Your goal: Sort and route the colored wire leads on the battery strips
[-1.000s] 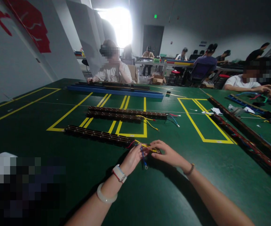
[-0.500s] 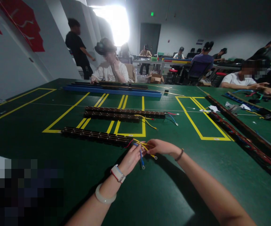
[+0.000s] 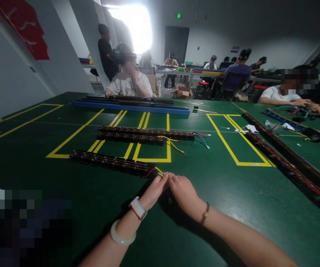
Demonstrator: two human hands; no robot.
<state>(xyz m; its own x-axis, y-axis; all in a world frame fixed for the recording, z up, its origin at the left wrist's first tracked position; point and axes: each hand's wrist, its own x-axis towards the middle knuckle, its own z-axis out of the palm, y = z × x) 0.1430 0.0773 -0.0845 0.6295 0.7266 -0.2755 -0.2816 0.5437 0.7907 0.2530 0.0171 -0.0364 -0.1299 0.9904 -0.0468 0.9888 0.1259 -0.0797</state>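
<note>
Yellow wires (image 3: 159, 171) come out of the right end of a long black strip assembly (image 3: 110, 163), which lies on the green table (image 3: 99, 200). My left hand (image 3: 155, 190) is closed on these wires just past the strip's end. Pressed up against it, my right hand (image 3: 183, 193) is closed at the same wires, its fingertips meeting the left ones. A ring terminal (image 3: 170, 201) hangs below my hands, dim in their shadow. A thin red wire (image 3: 149, 172) loops at the strip's end, outside my grip. My palms hide the rest of the wires.
Two similar strips (image 3: 146, 134) with yellow, blue and red leads lie farther back on yellow tape markings. Behind them is a blue channel (image 3: 132, 107). Long wired assemblies (image 3: 290, 163) and paper scraps (image 3: 251, 128) lie at right. Co-workers sit across the table and at right.
My right hand has turned over and closed in against my left, covering the yellow and blue wire ends that showed before. A person in the background has moved right.
</note>
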